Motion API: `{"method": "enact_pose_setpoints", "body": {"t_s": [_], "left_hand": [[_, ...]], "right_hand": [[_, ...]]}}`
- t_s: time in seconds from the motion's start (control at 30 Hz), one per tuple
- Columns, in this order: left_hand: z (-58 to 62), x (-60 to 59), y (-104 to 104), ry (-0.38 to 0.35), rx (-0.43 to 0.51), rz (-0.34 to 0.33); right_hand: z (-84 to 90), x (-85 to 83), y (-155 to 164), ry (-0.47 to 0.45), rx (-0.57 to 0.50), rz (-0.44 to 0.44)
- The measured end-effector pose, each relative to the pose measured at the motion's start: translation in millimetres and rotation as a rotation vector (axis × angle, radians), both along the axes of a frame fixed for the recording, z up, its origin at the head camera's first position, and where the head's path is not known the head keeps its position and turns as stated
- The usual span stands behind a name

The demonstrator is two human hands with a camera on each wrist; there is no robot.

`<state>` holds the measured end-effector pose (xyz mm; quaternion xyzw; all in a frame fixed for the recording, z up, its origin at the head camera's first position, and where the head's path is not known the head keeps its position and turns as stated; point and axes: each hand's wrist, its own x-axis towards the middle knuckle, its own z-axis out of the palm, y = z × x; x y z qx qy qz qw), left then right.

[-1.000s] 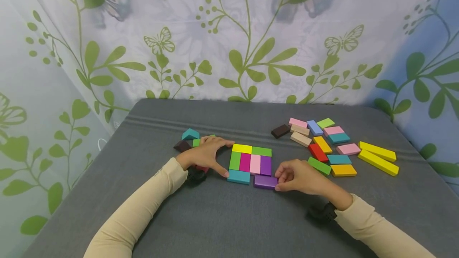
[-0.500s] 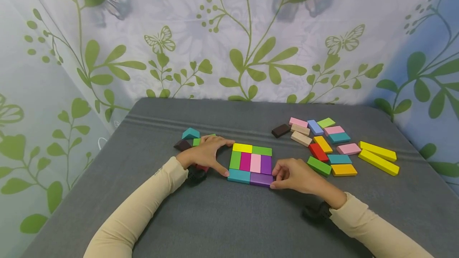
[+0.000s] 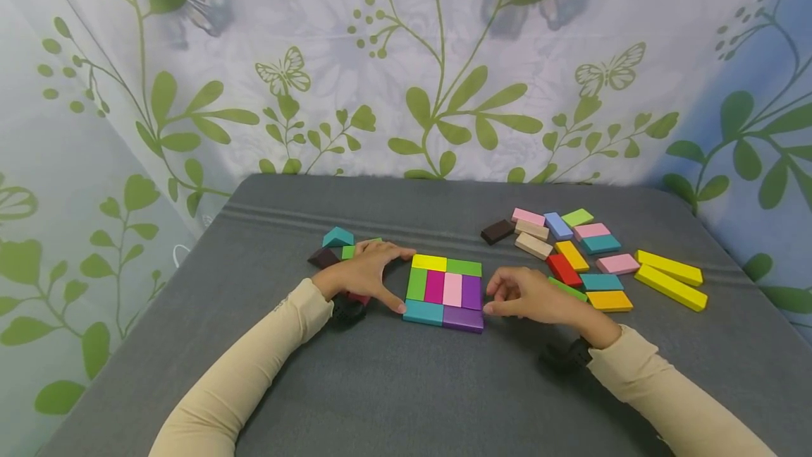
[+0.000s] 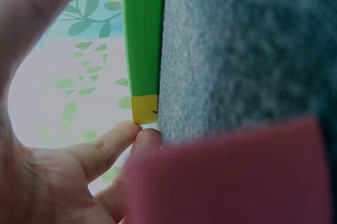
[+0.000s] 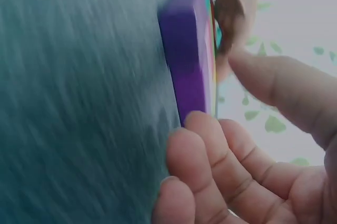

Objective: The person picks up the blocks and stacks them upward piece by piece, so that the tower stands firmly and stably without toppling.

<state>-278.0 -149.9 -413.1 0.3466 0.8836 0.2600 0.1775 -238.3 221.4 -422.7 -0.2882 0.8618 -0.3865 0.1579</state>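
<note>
Head view: coloured blocks form a flat square on a grey cloth, with a yellow block and a green block along its far edge, four upright ones between, and a teal block and a purple block along its near edge. The left hand brackets the square's left side, forefinger at the yellow block's far corner and thumb at the teal block's near corner, fingers spread and fairly straight, gripping nothing. The right hand lies just right of the square, fingers loosely curled, thumb tip at the purple block's right end; whether it presses or only touches cannot be told. Behind the left hand lie a teal wedge and a dark brown piece. A loose heap of blocks lies well to the right, with two long yellow bars beyond it.

Left wrist view: a fingertip touches the end of the yellow block, with a light green block next along the square's edge on the cloth. A blurred red piece fills the foreground.

Right wrist view: the picture is blurred. The purple block lies on the cloth, curled fingers at its near end and the thumb beside it, closed round nothing.
</note>
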Motion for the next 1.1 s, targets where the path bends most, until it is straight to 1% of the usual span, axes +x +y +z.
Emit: {"method": "enact_pose_setpoints", "body": {"t_s": [0.07, 0.13, 0.2, 0.3, 0.43, 0.57, 0.63, 0.77, 0.87, 1.0, 1.1], "left_hand": [[-0.7, 0.2, 0, 0.003, 0.004, 0.000], [-0.8, 0.2, 0, 0.002, 0.005, 0.001], [-0.4, 0.4, 0, -0.001, 0.004, 0.003], [0.5, 0.9, 1, -0.005, 0.009, 0.002], [1.2, 1.8, 2, 0.000, 0.020, 0.000], [0.2, 1.9, 1, -0.004, 0.013, 0.003], [-1.0, 1.9, 1, -0.005, 0.010, 0.004], [-3.5, 0.9, 2, 0.008, 0.009, 0.002], [-4.0, 0.2, 2, 0.009, 0.012, 0.003], [-3.0, -0.4, 2, 0.004, 0.003, 0.004], [-1.5, -0.4, 2, 0.007, -0.001, 0.004]], "right_hand": [[11.6, -2.9, 0, 0.040, -0.001, -0.030], [23.8, -6.2, -2, 0.076, 0.025, -0.092], [28.3, -13.4, -2, 0.127, 0.063, -0.152], [29.5, -27.1, 1, 0.189, 0.110, -0.214], [29.3, -47.9, 5, 0.253, 0.145, -0.262], [27.9, -68.5, 8, 0.291, 0.185, -0.316], [27.2, -76.6, 9, 0.282, 0.199, -0.336], [23.8, -87.9, 8, 0.270, 0.247, -0.315], [21.1, -92.0, 6, 0.258, 0.268, -0.297], [24.3, -89.9, 3, 0.235, 0.288, -0.282], [30.3, -86.0, 1, 0.199, 0.319, -0.238]]}}
